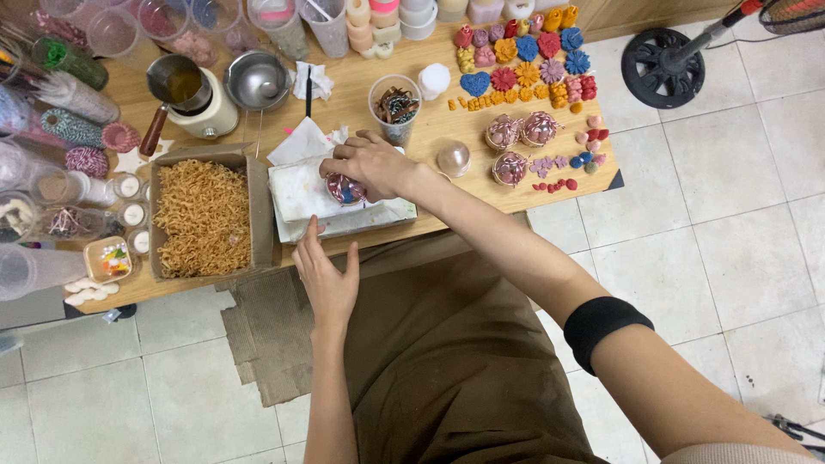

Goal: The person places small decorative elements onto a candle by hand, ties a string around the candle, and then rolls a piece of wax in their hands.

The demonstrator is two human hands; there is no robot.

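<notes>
My right hand [371,161] rests on a small clear half-dome [345,188] filled with red and white pieces, pressing it onto a stained white cloth pad [296,193] on the wooden table [430,137]. My left hand [325,271] hovers flat and empty at the table's front edge, just below the pad. Three similar filled domes [520,142] and one empty clear dome [453,158] lie to the right of my right hand. A clear cup [394,107] with dark pieces stands just behind it.
A cardboard box of golden paper shreds [204,215] sits left of the pad. Many small coloured wax shapes [524,60] cover the far right. Jars, a melting pot [189,94], a metal bowl [256,80] and plastic cups crowd the back and left. A fan base [663,67] stands on the tiled floor.
</notes>
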